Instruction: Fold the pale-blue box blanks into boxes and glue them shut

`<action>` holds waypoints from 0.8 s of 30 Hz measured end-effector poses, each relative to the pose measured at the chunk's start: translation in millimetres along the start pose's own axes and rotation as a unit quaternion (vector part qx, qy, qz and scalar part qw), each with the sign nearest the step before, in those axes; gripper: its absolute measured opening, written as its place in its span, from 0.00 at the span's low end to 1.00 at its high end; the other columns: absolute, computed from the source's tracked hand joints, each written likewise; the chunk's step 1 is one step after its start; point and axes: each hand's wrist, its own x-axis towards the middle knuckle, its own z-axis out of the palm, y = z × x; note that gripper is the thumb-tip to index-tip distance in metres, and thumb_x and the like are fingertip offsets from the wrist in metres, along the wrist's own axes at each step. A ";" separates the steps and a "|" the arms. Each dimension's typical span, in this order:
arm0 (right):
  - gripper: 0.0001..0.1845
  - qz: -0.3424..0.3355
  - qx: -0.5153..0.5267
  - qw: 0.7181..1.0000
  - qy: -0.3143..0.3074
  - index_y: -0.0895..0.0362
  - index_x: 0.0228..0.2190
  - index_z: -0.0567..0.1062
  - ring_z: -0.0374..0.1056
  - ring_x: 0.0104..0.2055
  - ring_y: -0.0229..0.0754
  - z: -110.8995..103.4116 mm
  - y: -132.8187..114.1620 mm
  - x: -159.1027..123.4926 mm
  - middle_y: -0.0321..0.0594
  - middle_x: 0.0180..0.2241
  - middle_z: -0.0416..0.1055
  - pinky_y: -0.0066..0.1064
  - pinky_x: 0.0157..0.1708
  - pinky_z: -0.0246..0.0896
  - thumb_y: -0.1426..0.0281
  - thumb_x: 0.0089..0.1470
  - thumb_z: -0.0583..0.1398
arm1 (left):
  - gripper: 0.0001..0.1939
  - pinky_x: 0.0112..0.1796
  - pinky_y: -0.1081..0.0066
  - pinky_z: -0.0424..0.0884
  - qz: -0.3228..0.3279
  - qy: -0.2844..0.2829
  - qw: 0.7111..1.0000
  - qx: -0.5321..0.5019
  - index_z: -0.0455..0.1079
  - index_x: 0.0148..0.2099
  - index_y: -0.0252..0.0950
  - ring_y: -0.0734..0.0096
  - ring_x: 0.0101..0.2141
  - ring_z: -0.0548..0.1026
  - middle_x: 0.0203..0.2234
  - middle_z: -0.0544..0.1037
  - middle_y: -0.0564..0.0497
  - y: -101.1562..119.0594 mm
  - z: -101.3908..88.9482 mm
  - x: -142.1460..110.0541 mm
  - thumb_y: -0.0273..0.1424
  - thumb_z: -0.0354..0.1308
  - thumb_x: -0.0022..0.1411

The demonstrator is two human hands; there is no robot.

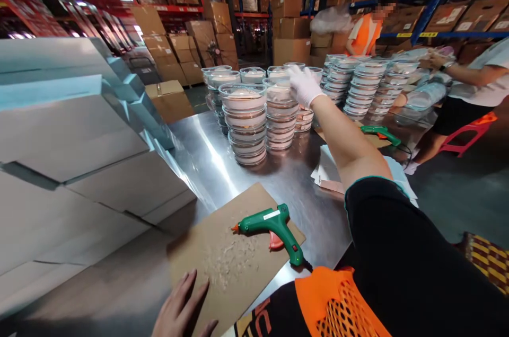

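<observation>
My left hand (182,302) is bare, with fingers spread over the near edge of a cardboard sheet (194,252) strewn with glue bits. On that sheet lies a green glue gun (266,222), its orange nozzle pointing left. My right hand (305,86), in a white glove, reaches far forward to the top of a stack of clear round containers (281,120). Whether its fingers grip the top rim I cannot make out. Just left of it stands another stack of containers (245,127), with pale bands and lids; more stacks rise behind.
White boxes (79,135) are piled high at the left. White papers (328,167) lie under my right forearm. A second green glue gun (382,133) rests farther right on the metal table (191,138). Two people work beyond; a red stool (467,133) stands at right.
</observation>
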 end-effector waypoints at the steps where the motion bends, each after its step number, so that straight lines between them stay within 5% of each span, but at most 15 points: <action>1: 0.19 -0.023 -0.013 1.000 -0.006 0.73 0.54 0.75 0.62 0.71 0.56 -5.0 -11.8 -0.1 0.65 0.64 0.70 0.61 0.75 0.40 0.76 0.71 0.52 | 0.35 0.61 0.45 0.79 -0.006 0.004 1.000 -0.002 0.63 0.74 0.64 0.40 0.69 0.70 0.74 0.66 0.55 -0.7 2.2 -0.7 0.48 0.62 0.66; 4: 0.17 -0.031 -0.037 0.999 -0.019 0.71 0.51 0.77 0.75 0.56 0.50 -20.5 -45.3 -9.5 0.56 0.49 0.80 0.55 0.74 0.47 0.77 0.71 0.51 | 0.31 0.61 0.44 0.79 -0.016 0.027 1.000 -0.003 0.69 0.71 0.61 0.39 0.69 0.71 0.73 0.68 0.52 -0.9 7.5 -2.2 0.49 0.60 0.67; 8: 0.16 -0.024 -0.041 0.999 -0.022 0.70 0.49 0.78 0.77 0.55 0.59 -48.6 -70.2 -40.6 0.62 0.48 0.81 0.51 0.61 0.63 0.76 0.69 0.54 | 0.28 0.63 0.44 0.76 -0.034 0.021 0.999 -0.011 0.76 0.67 0.54 0.40 0.69 0.70 0.72 0.69 0.48 4.0 7.9 -1.4 0.50 0.59 0.68; 12: 0.17 -0.016 -0.020 0.999 -0.029 0.70 0.48 0.79 0.77 0.53 0.64 -82.5 -87.7 -71.1 0.65 0.47 0.81 0.49 0.54 0.64 0.70 0.69 0.56 | 0.28 0.65 0.41 0.73 -0.032 0.004 0.999 -0.007 0.76 0.67 0.48 0.39 0.70 0.69 0.72 0.69 0.42 8.8 4.4 2.3 0.49 0.58 0.69; 16: 0.21 0.058 0.046 0.997 0.010 0.68 0.52 0.79 0.73 0.56 0.65 -103.5 -115.8 -106.0 0.63 0.52 0.79 0.50 0.57 0.62 0.65 0.70 0.55 | 0.32 0.67 0.40 0.68 -0.002 -0.040 0.999 0.012 0.73 0.70 0.44 0.39 0.73 0.65 0.74 0.66 0.38 12.2 -2.6 17.0 0.49 0.59 0.68; 20: 0.24 0.087 0.116 0.989 0.041 0.63 0.60 0.75 0.65 0.64 0.63 -101.2 -160.3 -192.4 0.59 0.61 0.73 0.51 0.64 0.57 0.64 0.71 0.54 | 0.34 0.69 0.41 0.66 0.027 -0.078 0.996 0.021 0.73 0.70 0.39 0.38 0.73 0.64 0.74 0.65 0.34 17.2 -1.1 38.9 0.49 0.61 0.67; 24: 0.21 0.183 0.175 0.963 -0.092 0.59 0.53 0.79 0.68 0.58 0.63 -70.1 -218.8 -307.3 0.59 0.54 0.75 0.50 0.59 0.63 0.57 0.69 0.59 | 0.33 0.67 0.39 0.68 0.019 -0.058 0.998 0.024 0.74 0.68 0.38 0.37 0.71 0.67 0.72 0.68 0.33 24.7 17.7 53.5 0.47 0.62 0.66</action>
